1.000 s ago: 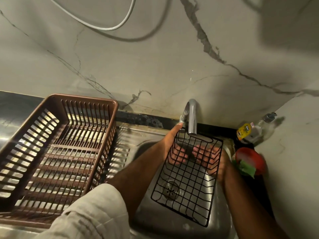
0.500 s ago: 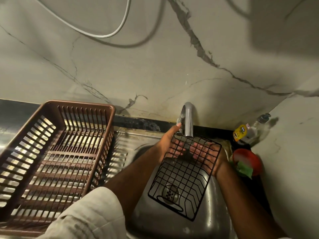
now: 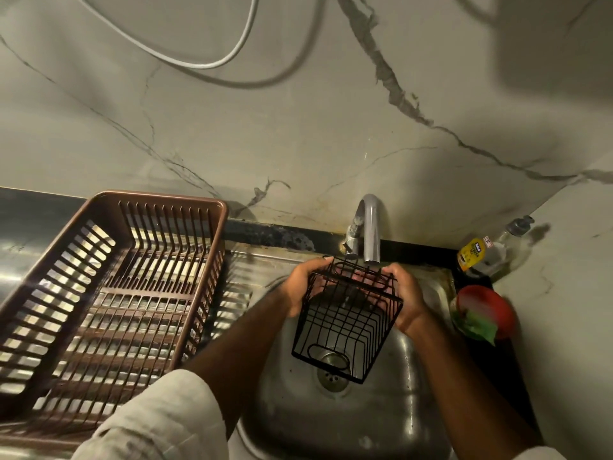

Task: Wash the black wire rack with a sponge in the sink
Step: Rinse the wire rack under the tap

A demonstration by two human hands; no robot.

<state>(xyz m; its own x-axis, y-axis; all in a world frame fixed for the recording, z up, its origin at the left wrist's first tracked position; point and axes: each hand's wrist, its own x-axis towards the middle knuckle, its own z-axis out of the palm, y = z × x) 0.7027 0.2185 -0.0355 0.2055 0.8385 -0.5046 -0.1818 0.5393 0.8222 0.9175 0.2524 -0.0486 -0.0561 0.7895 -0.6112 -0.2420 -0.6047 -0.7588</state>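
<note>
The black wire rack (image 3: pixel 345 323) is held over the steel sink (image 3: pixel 351 426), a little right of the middle of the frame. It is tilted: its upper end is just under the spout of the grey tap (image 3: pixel 371 227), and its lower end hangs above the drain (image 3: pixel 331 376). It cannot be told if the lower end touches the sink.

The left hand (image 3: pixel 303 287) is placed on the upper left side of the rack, and its grip is closed round the wires, with the thumb on top. The right hand (image 3: pixel 406 300) is placed on the upper right side, and its grip is also closed on the wires. A pale sleeve (image 3: pixel 159 423) is seen at the bottom left of the frame.

At the left, a brown plastic basket (image 3: pixel 109 293) is set on the steel bench (image 3: pixel 13 247), just beside the sink. At the right, a red bowl (image 3: pixel 491 303) is seen near the sink rim, and a green pad (image 3: pixel 474 327) lies in it, well apart from both hands. Above the bowl, a clear bottle (image 3: pixel 481 257) with a yellow label is leaned in the corner. A white cable (image 3: pixel 205 63) hangs on the marble wall (image 3: pixel 298 144) in the upper part of the frame.
</note>
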